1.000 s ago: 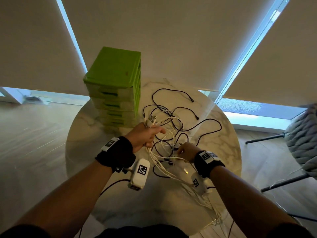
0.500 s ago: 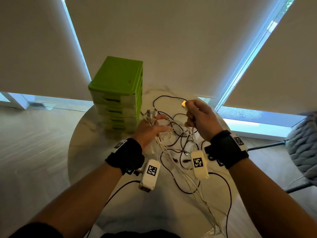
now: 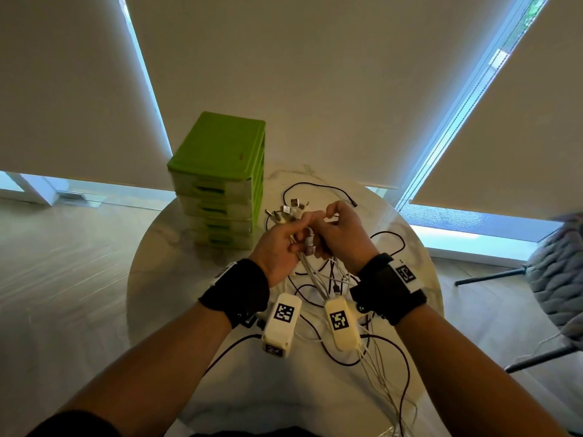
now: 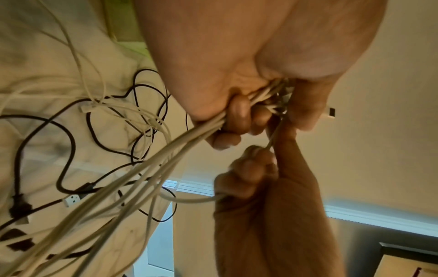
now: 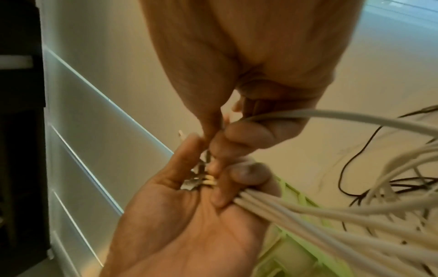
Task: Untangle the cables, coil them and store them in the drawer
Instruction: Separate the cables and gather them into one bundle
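My left hand (image 3: 280,250) grips a bundle of white cables (image 3: 317,279) above the round marble table (image 3: 176,279). Several of their plug ends (image 3: 291,211) stick out above the fist. My right hand (image 3: 342,230) is pressed against it and pinches one white cable (image 5: 355,116) between thumb and fingers. In the left wrist view the white cables (image 4: 142,168) trail from my left hand (image 4: 225,75) down to the table, with my right hand (image 4: 260,178) just below. Loose black cables (image 3: 315,185) lie tangled on the tabletop. The green drawer unit (image 3: 217,171) stands at the table's back left, all drawers shut.
A grey knitted chair (image 3: 555,272) stands right of the table. Roller blinds cover the windows behind it. White cables hang over the table's near right edge (image 3: 394,414). More black cables with plugs (image 4: 20,204) lie beneath my hands.
My right hand rose from the table with a white cable end and came in against my left hand. The left hand lifted its bundle slightly higher.
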`<state>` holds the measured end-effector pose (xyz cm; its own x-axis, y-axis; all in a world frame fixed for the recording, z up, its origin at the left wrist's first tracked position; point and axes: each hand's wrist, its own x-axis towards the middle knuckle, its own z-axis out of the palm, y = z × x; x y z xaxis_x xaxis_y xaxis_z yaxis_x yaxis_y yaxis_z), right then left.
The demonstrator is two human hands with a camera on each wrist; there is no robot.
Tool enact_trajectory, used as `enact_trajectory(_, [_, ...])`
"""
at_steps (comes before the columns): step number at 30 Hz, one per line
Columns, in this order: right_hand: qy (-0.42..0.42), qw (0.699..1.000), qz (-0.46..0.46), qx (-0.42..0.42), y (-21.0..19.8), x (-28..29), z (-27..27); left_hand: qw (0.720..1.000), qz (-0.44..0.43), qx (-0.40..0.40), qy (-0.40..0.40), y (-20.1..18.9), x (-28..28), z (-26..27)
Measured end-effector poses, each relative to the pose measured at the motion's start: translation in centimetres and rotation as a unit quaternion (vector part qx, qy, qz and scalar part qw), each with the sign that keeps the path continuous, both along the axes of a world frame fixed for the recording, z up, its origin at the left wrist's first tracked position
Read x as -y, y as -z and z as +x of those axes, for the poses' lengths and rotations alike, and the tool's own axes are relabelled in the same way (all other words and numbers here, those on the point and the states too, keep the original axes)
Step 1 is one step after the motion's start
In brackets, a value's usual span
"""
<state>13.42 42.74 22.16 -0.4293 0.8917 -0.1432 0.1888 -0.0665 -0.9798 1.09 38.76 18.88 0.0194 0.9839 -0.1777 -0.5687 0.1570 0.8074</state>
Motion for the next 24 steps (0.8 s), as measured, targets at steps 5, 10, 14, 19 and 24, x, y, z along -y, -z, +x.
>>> enact_trajectory(5, [-0.093, 0.994, -0.023, 0.056, 0.6, -0.4, 1.3, 0.999, 0.016, -0.033, -0.037, -0.9, -0.3, -0.3])
enact_trajectory(10, [-0.124, 0.99, -0.001, 0.068, 1.1, -1.4, 3.5, 0.995, 0.036, 0.026, -0.092, -2.7, -1.6, -2.1])
enact_trajectory(14, [-0.124, 0.985, 0.043, 0.112, 0.5, -1.9, 4.0, 0.999, 0.037, -0.01, -0.028, -3.0, -2.1, -2.7])
enact_trajectory(19, [-0.072, 0.993, 0.092, -0.028, -4.2, -2.0, 1.7, 0.987, 0.04, -0.153, 0.023, -4.8, -2.6, -0.9])
enact_trajectory(24, [-0.107, 0.978, 0.181, 0.01, -7.4, -2.7, 0.7, 0.991, 0.032, -0.089, 0.098, -6.6, -2.8, -1.0])
